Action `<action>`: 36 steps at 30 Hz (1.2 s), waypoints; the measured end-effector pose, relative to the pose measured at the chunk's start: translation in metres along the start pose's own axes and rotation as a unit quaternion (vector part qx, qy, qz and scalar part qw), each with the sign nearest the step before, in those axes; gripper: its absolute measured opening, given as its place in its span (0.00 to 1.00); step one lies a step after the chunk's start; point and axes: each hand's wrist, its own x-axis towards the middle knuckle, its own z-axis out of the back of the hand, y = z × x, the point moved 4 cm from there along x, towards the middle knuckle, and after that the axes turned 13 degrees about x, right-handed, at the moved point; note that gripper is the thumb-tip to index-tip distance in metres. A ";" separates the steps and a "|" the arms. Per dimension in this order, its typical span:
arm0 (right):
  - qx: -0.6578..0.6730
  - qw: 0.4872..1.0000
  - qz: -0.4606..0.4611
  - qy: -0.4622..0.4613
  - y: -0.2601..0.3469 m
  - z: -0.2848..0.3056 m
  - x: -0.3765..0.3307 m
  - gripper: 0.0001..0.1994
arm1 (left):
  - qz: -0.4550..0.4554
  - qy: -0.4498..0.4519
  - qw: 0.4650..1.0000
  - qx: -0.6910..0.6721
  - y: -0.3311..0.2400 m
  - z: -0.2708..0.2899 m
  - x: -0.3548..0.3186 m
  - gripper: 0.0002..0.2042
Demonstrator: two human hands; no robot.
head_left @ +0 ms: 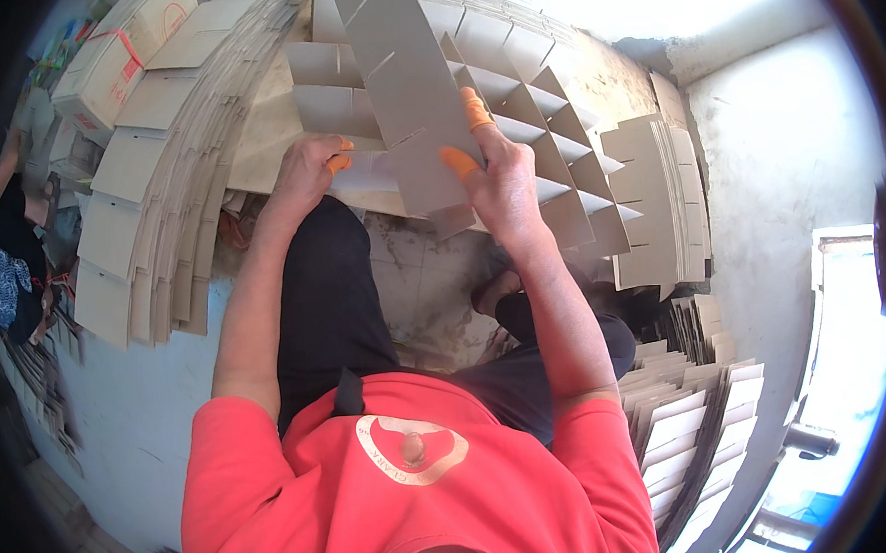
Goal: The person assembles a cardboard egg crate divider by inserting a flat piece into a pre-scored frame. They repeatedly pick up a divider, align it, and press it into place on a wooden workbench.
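Aslant, slotted cardboard strip in right hand, jutting forward and left

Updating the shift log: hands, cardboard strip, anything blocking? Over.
Right hand grips the strip, thumb on its face. Left hand at the grid's near left edge, grip unclear. Strip slants across, hiding part of the grid.

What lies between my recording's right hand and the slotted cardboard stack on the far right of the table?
In the head view, an interlocked cardboard divider grid lies between the right hand and the slotted cardboard stack.
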 end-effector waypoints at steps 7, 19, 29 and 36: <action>-0.019 0.999 0.033 0.029 0.003 -0.028 0.008 0.30 | -0.013 0.003 1.000 -0.018 0.001 0.000 0.002 0.09; -0.084 0.996 0.027 0.032 0.002 -0.039 0.022 0.20 | 0.004 0.004 1.000 -0.030 0.002 -0.001 0.009 0.08; -0.077 0.994 0.006 0.072 -0.021 -0.057 0.021 0.26 | 0.007 0.000 0.997 -0.079 0.002 -0.001 0.008 0.08; -0.096 0.987 0.059 0.114 -0.036 -0.070 0.031 0.25 | 0.015 0.015 0.998 -0.055 -0.002 0.001 0.016 0.08</action>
